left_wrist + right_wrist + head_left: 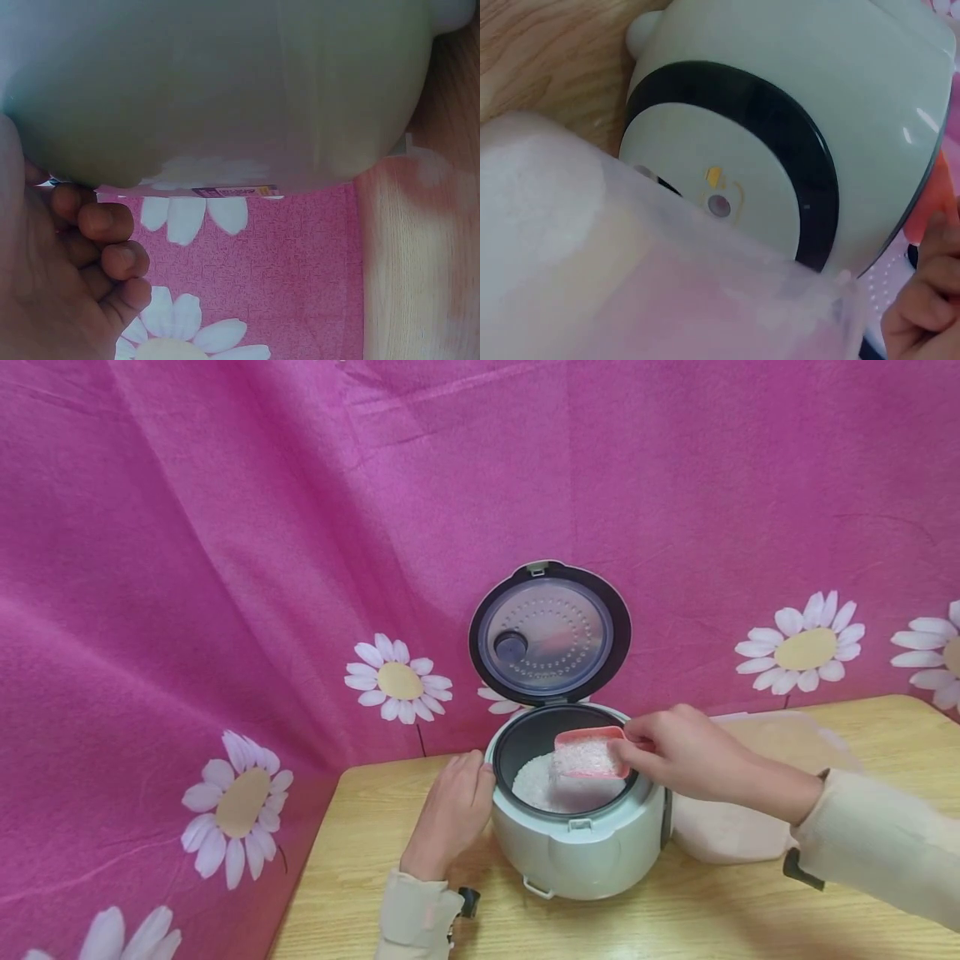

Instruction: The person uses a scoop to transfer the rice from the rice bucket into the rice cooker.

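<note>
A white rice cooker (577, 860) stands on the table with its lid (551, 635) raised. White rice (532, 785) lies in its dark inner pot (517, 743). My right hand (693, 756) pinches a pink scoop (592, 732) at its right end. The scoop, full of rice, is tilted over the pot. At the cooker's left rim, my left hand (448, 814) grips the edge; the left wrist view shows its curled fingers (109, 221) beside the cooker's body. In the right wrist view, only part of the right hand (930, 307) and scoop (930, 202) appears.
A translucent plastic container (727, 835) lies on the wooden table (375, 868), right of the cooker and beneath my right forearm. A pink cloth (420, 527) with daisies hangs close behind the table and along its left side.
</note>
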`<action>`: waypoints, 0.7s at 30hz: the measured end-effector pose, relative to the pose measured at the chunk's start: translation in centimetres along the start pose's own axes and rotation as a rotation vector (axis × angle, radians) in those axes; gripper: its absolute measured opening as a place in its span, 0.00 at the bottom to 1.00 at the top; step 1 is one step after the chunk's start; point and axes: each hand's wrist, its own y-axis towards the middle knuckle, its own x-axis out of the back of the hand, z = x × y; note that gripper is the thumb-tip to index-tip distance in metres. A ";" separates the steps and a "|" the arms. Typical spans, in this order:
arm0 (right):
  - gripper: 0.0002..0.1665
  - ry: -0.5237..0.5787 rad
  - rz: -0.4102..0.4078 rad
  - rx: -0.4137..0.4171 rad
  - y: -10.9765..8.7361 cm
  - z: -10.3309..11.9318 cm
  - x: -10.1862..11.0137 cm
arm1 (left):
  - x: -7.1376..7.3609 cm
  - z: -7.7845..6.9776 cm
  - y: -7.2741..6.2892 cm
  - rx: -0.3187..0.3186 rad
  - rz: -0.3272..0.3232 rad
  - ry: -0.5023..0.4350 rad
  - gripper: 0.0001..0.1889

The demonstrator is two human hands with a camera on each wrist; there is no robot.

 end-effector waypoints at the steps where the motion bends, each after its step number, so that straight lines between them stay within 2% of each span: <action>1: 0.19 -0.019 -0.009 0.010 0.0 0.1 -0.1 | 0.0 0.0 0.0 -0.006 -0.007 0.003 0.11; 5: 0.20 -0.075 -0.016 0.027 0.1 0.3 -0.5 | -0.1 0.0 0.0 -0.012 -0.018 0.005 0.11; 10: 0.21 -0.147 -0.055 0.095 0.2 0.2 -0.9 | -0.1 0.0 0.0 -0.011 -0.015 0.007 0.11; 17: 0.21 -0.277 -0.202 0.194 0.2 -0.4 -1.3 | -0.1 0.0 0.0 -0.013 -0.017 0.009 0.11; 21: 0.18 -0.305 -0.272 0.223 0.2 -0.7 -1.2 | 0.0 0.0 0.0 -0.009 -0.014 0.007 0.11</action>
